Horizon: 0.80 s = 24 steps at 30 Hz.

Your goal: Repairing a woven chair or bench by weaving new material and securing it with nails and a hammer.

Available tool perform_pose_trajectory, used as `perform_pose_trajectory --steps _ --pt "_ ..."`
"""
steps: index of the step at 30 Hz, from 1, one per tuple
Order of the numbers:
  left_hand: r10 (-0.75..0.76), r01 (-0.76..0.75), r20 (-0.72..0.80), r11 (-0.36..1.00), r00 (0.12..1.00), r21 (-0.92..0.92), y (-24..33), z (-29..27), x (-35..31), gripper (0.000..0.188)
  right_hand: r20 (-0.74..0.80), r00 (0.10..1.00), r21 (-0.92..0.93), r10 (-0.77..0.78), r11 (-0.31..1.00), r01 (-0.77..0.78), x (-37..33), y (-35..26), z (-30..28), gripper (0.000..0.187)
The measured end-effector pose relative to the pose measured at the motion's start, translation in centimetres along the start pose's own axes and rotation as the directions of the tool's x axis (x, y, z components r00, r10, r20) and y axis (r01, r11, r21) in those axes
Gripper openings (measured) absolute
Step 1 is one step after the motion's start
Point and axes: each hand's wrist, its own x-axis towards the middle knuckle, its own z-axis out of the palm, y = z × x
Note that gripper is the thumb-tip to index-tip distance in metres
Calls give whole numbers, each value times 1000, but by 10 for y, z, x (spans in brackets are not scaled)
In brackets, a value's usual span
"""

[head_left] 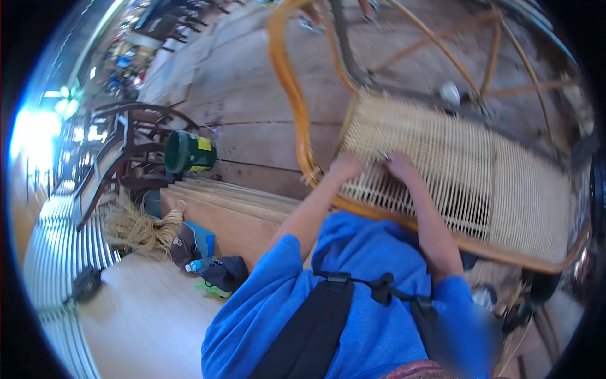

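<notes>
A pale woven cane panel [429, 136] is stretched in a curved, orange-brown rattan frame [294, 95] in front of me. Its far part is densely woven, while open gaps show between strands on the near side. At the left edge of the weave rests my left hand [346, 167], its fingertips blurred against the strands. My right hand [400, 167] lies just right of it on the panel, fingers drawn together in a pinch. A small shiny bit shows at those fingertips, too small to name.
A dark green bucket [183, 153] lies tipped beside stacked boards [233, 202] on the left. Near it are a bundle of loose fibre strands [140, 224], dark caps [224, 273] and a dark wooden chair [120, 148]. Rattan poles [442, 47] cross above the panel.
</notes>
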Motion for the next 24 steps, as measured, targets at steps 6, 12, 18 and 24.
perform_pose_trajectory --steps 6,12,18,24 --pt "-113 116 -43 992 993 53 -64 -17 -52 20 170 985 299 -25 954 -27 -14 -79 35 22" --pt "1 49 -235 976 972 211 -70 -13 -65 16 231 973 354 17 930 -100 -14 -96 29 17" --pt "207 -27 -266 832 942 554 -37 3 -73 18 131 991 322 -13 946 -31 -6 -76 43 21" --pt "101 12 -151 794 983 608 -34 6 -86 20 152 978 210 -141 972 107 -6 -82 65 18"
